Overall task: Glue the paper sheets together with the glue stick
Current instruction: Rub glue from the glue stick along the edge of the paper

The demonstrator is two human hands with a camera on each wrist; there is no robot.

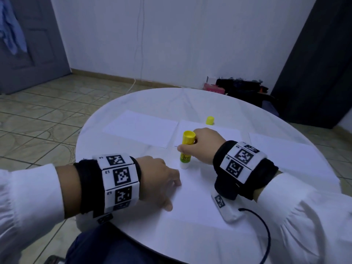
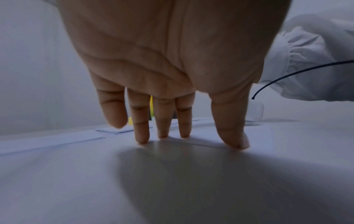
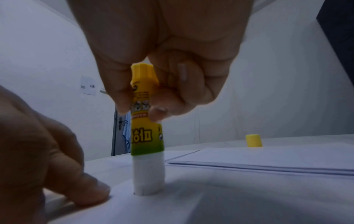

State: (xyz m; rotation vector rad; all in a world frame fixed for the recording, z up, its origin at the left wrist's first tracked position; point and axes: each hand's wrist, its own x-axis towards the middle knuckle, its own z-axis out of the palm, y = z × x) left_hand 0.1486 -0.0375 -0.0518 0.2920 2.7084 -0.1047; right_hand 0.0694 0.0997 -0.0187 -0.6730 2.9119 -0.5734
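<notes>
A yellow-and-green glue stick (image 1: 186,147) (image 3: 146,136) stands upside down, its white glue end pressed on the near white paper sheet (image 1: 192,197) (image 3: 210,197). My right hand (image 1: 198,144) (image 3: 145,109) grips the stick's barrel with thumb and fingers. My left hand (image 1: 162,180) (image 2: 187,136) lies open to the left of the stick, its straight fingertips (image 2: 142,140) pressing the same sheet down. Its yellow cap (image 1: 210,120) (image 3: 253,140) stands alone at the back of the table. More white sheets lie at the back left (image 1: 141,128) and back middle (image 1: 224,133).
The round white table (image 1: 190,242) has another sheet at its right side (image 1: 282,149). A black cable (image 1: 266,231) runs off my right wrist over the table's near edge. Tiled floor, a dark bag and boxes (image 1: 238,86) lie beyond the table.
</notes>
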